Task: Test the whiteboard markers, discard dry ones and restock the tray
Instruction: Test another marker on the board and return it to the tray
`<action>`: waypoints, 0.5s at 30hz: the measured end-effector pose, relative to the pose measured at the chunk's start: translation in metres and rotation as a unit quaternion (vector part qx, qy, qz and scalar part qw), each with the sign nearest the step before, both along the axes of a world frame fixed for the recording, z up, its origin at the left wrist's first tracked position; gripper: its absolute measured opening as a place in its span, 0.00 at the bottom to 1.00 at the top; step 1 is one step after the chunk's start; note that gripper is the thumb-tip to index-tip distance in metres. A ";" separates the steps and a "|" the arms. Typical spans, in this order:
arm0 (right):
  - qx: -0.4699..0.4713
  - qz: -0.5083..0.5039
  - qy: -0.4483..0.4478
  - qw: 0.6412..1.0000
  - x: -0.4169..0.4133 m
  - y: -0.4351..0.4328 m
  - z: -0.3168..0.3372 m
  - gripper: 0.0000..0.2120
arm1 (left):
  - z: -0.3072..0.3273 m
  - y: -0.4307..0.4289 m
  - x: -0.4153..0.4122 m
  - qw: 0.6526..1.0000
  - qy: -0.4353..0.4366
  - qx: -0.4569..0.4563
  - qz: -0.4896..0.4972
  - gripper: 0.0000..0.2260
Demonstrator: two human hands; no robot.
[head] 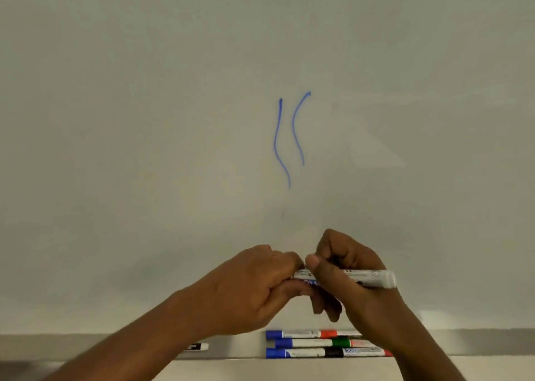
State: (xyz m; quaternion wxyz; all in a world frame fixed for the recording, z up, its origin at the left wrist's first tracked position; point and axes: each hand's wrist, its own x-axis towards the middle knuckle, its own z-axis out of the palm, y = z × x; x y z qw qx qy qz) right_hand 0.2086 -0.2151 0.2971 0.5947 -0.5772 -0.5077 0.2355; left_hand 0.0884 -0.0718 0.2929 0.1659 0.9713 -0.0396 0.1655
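Head view | left hand (252, 285) and right hand (357, 295) grip one white-barrelled whiteboard marker (373, 278) with curled fingers, above the grey metal tray (231, 347) (likely capping it) | two bold blue strokes (278, 149) on the white board (144, 120): ink flows | capped coloured markers (307, 343) in the tray apparently await testing

Bare left hand (249, 282) and bare right hand (347, 276), skin creased over the knuckles. Short-cut thumbnail (314, 260) on the right hand. Left forearm (139, 337) and right forearm (411, 337) bare too, uncovered as far as the lower edge of view.
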 end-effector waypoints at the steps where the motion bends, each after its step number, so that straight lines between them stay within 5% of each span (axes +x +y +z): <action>1: -0.010 0.010 -0.010 1.000 0.000 -0.002 0.005 0.14 | 0.000 -0.003 -0.002 1.000 -0.011 -0.007 -0.006 0.20; 11: -0.038 0.074 -0.062 0.995 -0.011 -0.012 0.034 0.14 | 0.014 -0.018 -0.027 0.995 0.005 -0.101 0.025 0.28; 15: -0.028 0.069 -0.083 0.994 -0.016 -0.011 0.039 0.13 | 0.024 -0.029 -0.033 0.976 0.005 -0.217 0.010 0.18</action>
